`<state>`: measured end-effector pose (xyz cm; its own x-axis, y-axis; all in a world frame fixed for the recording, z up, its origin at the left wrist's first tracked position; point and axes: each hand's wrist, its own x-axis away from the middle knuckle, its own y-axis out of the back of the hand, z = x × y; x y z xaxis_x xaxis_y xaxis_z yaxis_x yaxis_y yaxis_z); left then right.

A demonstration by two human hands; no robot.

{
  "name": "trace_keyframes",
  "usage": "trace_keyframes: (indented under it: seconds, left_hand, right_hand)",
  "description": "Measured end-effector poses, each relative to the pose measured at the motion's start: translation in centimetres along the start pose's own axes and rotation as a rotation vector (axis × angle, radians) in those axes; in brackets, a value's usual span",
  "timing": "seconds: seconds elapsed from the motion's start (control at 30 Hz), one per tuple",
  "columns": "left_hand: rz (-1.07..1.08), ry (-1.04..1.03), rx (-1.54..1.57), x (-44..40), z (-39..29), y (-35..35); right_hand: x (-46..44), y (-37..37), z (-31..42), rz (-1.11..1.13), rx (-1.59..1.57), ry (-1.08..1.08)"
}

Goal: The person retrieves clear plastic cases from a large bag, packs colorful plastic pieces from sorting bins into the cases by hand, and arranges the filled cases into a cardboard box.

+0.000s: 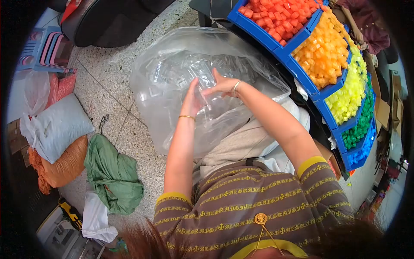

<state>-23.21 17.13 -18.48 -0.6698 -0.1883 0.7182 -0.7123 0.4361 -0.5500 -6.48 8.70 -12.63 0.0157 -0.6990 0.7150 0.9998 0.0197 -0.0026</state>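
Note:
A large clear plastic bag [148,93] lies open on the floor in front of me, with several clear plastic containers [161,71] inside. Over its mouth is my left hand [192,99], its fingers stretched upward and partly seen edge-on. My right hand [222,84] reaches in from the other side, thumb and fingers spread apart. The two hands face each other with a small gap between them, close to the clear containers. Reflections on the plastic make it hard to tell whether either hand touches a container.
At the right curves a blue bin rack [317,93] with red, orange, yellow, green and blue pieces. Sacks, including a green bag [113,172] and a white sack [64,125], lie at the left near stacked stools [43,52]. Another person's arm [355,28] shows at upper right.

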Motion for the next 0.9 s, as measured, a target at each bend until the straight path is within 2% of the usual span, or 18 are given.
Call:
trace_keyframes:
  seconds: [0.03,0.07,0.1,0.13,0.17,0.2,0.23,0.3,0.4,0.47,0.67,0.77,0.8,0.83,0.87,0.9]
  left_hand:
    - [-0.121,-0.068,0.012,0.4,0.1,-1.2]
    - [-0.242,-0.136,0.024,0.9,-0.2,-2.1]
    - [-0.241,-0.139,0.025,0.9,-0.6,-2.2]
    - [-0.133,-0.196,0.064,0.9,-1.4,-2.4]
    - [-0.025,-0.253,0.101,0.8,-2.1,-2.5]
    - [-0.023,-0.257,0.099,1.0,-3.0,-2.9]
    - [-0.067,-0.270,0.078,1.3,-3.8,-3.3]
    - [-0.110,-0.286,0.055,1.7,-4.6,-3.8]
    - [-0.006,-0.365,0.072,1.0,-4.7,-4.0]
    - [-0.109,-0.452,0.105,-1.0,-2.9,-3.8]
    - [-0.049,-0.381,0.263,3.3,2.7,-7.6]
    - [0.023,-0.355,0.216,3.0,8.6,-5.5]
    - [0.022,-0.348,0.217,3.3,10.0,-5.0]
    - [0.028,-0.250,0.243,3.7,11.1,-4.7]
    - [0.036,-0.154,0.267,3.9,11.8,-4.4]
    - [0.038,-0.157,0.263,4.5,11.4,-4.7]
  right_hand:
    - [-0.7,0.1,-0.3,-0.001,0.003,0.001]
    - [-1.9,0.3,-0.7,-0.075,0.059,0.091]
    - [-2.2,0.4,-0.1,-0.148,0.115,0.180]
    - [-2.4,0.9,0.7,-0.149,0.119,0.184]
    - [-2.6,1.8,1.5,-0.070,0.087,0.232]
    - [-2.2,2.2,2.7,0.010,0.053,0.279]
    - [-1.8,2.4,3.5,0.010,0.054,0.282]
    - [-1.3,2.6,4.7,-0.018,-0.071,0.101]
    - [-0.8,2.6,5.7,-0.138,-0.136,0.081]
    - [-0.2,2.9,5.8,-0.214,-0.124,0.078]
    - [2.7,3.5,1.9,-0.168,-0.015,0.009]
    - [5.2,1.4,-2.2,-0.135,0.019,-0.133]
    - [6.0,0.3,-3.5,-0.122,-0.018,-0.258]
    - [6.4,-0.4,-4.6,-0.109,-0.054,-0.380]
    - [6.0,-0.6,-6.1,-0.110,-0.058,-0.380]
    - [5.8,-1.0,-6.6,-0.073,-0.113,-0.365]
